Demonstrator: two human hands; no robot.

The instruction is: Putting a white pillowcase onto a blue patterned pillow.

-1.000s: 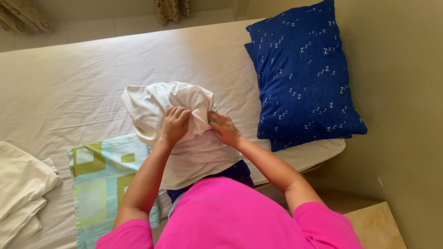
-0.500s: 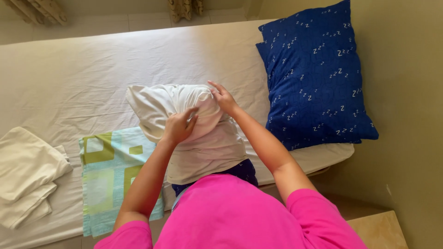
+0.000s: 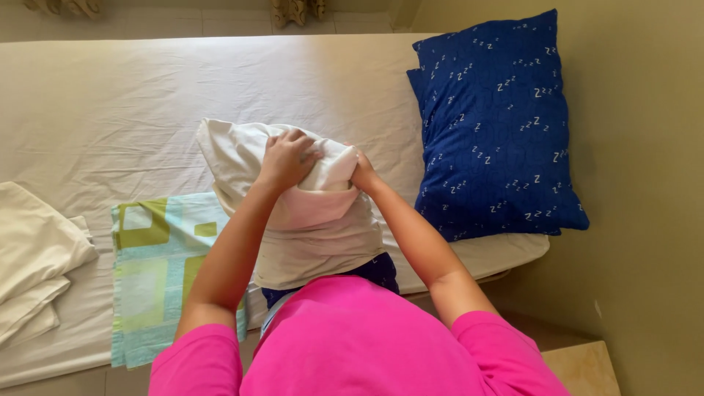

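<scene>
Here, both hands grip the top of a white pillow w/ a pale cover bunched over it. Left hand is curled shut on the cloth at the pillow's upper edge, fingers folded over the bunched fabric. Right hand is also closed on the cloth, at the pillow's upper right corner; its fingers are mostly hidden behind the fabric, so only the back of the hand & the wrist show. The two hands sit near each other, w/ a fold of cloth between them.

The pillow stands roughly upright at the near edge of the bed, its lower end against the person's front, approx. mid-frame. A pinkish band shows across its middle, under the bunched cloth. Person wears a pink shirt; a bit of dark blue fabric shows just under the pillow's lower end.

Just left of the pillow, a flat folded cloth in light blue w/ green squares lies on the bed. Further left, at the bed's edge, a stack of folded white sheets. To the right, well apart from the hands, a dark blue pillow w/ small white marks lies at the bed's end by the wall.
</scene>
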